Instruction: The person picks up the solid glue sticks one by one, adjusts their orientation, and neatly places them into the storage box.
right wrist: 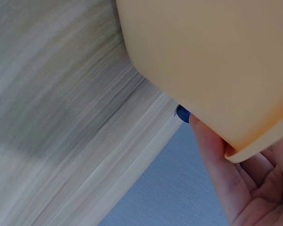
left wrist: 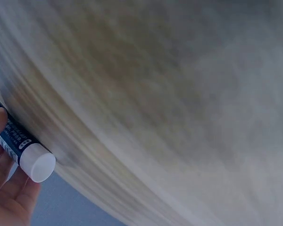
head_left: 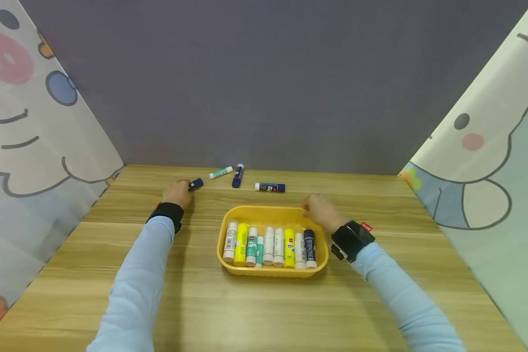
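My left hand (head_left: 177, 193) holds a dark blue glue stick (head_left: 196, 184) at the table's far left. In the left wrist view, thumb and fingers pinch that stick, with its white end (left wrist: 37, 163) pointing away from the palm. My right hand (head_left: 323, 211) grips the far right rim of a yellow plastic basket (head_left: 273, 273). The right wrist view shows its fingers curled at the lip of the basket wall (right wrist: 203, 61). Inside the basket, several white, yellow, green and blue glue sticks (head_left: 289, 249) lie side by side in a row.
Beyond the basket lie a green-and-white glue stick (head_left: 221, 172), a dark blue one (head_left: 237, 177) and another dark blue one (head_left: 270, 187). A grey panel (head_left: 264, 88) rises behind the wooden table (head_left: 229, 313). Cartoon-printed sheets (head_left: 35, 161) flank both sides.
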Tool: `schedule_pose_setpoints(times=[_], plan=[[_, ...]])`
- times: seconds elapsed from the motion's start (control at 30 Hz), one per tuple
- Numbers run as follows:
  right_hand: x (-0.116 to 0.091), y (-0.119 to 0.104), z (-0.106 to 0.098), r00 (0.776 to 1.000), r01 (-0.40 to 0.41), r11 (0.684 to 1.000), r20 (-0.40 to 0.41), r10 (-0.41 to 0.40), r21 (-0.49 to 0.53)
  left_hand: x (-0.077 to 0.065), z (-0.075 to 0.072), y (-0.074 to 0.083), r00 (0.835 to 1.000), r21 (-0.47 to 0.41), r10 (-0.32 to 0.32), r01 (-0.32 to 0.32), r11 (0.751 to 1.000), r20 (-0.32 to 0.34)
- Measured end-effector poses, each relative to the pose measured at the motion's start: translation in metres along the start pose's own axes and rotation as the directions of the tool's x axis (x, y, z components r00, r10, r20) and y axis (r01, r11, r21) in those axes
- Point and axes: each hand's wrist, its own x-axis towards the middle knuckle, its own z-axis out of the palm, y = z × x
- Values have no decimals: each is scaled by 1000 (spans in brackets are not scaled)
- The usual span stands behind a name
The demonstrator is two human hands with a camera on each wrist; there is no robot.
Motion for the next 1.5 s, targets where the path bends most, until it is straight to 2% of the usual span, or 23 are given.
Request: schedule_pose_setpoints(times=[0.3, 0.43, 0.9, 1.13, 1.5], plan=[[-1, -4, 1, 1000, 9, 1000, 15, -9, 5, -1, 3, -6, 999, -9, -49, 49, 999, -17], [-1, -4, 3, 1000, 19, 1000, 5, -19, 5, -3, 4, -7, 998, -5, -50, 50, 999, -24], [-1, -3, 3, 999, 43, 999, -19, -43, -15, 0, -1, -3, 1000, 24, -21, 21, 999, -17], [2, 1, 0, 1000, 26, 1000, -11, -26, -4, 5, -5, 2, 1000, -2, -11, 11, 1000, -19], [0, 1, -1, 1000, 4, 1000, 9, -4, 0, 6, -10, 1, 1000, 11, 27, -27, 1000, -14]])
